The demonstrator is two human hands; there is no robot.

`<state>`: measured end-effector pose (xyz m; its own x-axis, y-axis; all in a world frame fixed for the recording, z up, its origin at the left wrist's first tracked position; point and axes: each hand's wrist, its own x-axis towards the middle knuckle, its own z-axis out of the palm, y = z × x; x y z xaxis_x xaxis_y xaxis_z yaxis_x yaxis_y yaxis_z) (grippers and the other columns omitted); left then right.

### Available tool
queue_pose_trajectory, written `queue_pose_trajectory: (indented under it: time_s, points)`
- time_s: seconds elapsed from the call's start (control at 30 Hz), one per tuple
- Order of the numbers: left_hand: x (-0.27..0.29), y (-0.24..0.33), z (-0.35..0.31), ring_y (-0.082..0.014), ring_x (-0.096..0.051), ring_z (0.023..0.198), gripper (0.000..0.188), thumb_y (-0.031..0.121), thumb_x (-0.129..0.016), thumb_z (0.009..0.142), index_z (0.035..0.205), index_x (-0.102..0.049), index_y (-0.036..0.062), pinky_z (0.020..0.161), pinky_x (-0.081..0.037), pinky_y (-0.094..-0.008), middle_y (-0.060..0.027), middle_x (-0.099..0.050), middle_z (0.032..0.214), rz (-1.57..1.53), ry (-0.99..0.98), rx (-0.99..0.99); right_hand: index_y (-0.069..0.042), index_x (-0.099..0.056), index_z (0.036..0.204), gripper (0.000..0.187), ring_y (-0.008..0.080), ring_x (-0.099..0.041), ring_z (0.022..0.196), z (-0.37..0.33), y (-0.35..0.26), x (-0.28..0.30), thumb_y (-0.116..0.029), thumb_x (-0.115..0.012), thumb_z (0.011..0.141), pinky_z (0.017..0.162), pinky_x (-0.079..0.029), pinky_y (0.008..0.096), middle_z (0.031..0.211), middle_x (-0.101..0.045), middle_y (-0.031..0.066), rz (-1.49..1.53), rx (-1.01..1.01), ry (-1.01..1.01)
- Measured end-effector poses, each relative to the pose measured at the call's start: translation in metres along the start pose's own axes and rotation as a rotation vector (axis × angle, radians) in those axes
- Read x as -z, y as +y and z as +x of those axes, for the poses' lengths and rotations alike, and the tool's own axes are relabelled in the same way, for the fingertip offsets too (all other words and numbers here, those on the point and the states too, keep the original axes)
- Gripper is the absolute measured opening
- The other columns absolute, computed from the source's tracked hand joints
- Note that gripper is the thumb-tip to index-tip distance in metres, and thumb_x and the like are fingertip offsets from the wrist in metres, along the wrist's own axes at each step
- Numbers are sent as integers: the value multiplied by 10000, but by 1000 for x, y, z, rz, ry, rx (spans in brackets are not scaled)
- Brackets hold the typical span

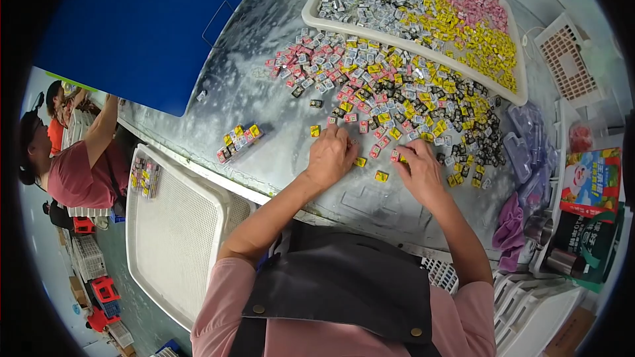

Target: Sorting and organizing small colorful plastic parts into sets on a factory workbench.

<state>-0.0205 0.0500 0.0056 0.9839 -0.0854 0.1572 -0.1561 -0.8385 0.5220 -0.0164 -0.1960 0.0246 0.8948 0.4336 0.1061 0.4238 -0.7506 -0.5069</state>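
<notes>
At my far left, a person in a dusky red shirt reaches an arm up toward the table. Next comes a shallow white tray, low beside the table edge, with a few filled packs in its far left corner. A large blue board covers the table's far left part. Nearer to me, alone on the bare tabletop, lies a clear box filled with yellow, pink, black and pale pieces.

My left hand rests at the near edge of the loose heap, fingers bent down among the pieces; I cannot tell whether they pinch one. A yellow piece lies just left of those fingers. The heap spreads across the table in front of both hands, its colours mixed. Between my hands lies another yellow piece. My right hand is half curled, its thumb beside a pink piece; whether it grips that one I cannot tell.

Behind the heap, a long white bin holds pieces grouped by colour. Farther right are a purple cloth, clear purplish plastic, a white basket and a colourful carton.
</notes>
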Motion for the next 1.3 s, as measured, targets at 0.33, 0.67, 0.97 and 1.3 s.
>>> queue_pose_trajectory:
  time_s: [0.33, 0.67, 0.97, 1.3]
  points:
    - [2, 8, -22, -371, -611, 880, 305, 219, -772, 812, 984, -612, 25, 758, -536, -452, -176, -549, 986, 14, -3, -195, -11, -658, 1188, 333, 351, -624, 934, 7, 1, -12, -131, -734, 886, 799, -518, 426, 1082, -560, 166, 118, -23, -5]
    - [3, 4, 13, -349, -562, 980, 363, 101, -738, 795, 1140, -651, 28, 858, -476, -441, -157, -601, 1076, 53, 240, -218, 5, -660, 1137, 288, 351, -649, 856, 17, -1, -18, -121, -723, 886, 742, -529, 426, 1079, -571, 162, 169, -2, 38]
    - [-21, 7, 37, -323, -572, 944, 258, 78, -711, 827, 1075, -670, 21, 833, -483, -417, -144, -621, 1044, 45, 124, -383, -14, -652, 1155, 289, 376, -639, 906, 19, -3, -11, -136, -700, 897, 788, -522, 451, 1064, -578, 162, 59, -72, 65]
    - [-19, 11, 28, -313, -570, 932, 261, 71, -728, 797, 1053, -696, 31, 817, -487, -412, -115, -605, 1010, 70, 118, -372, -47, -679, 1077, 205, 324, -575, 1017, 71, 11, -15, -142, -682, 895, 875, -490, 445, 1038, -577, 122, -104, -6, 159]
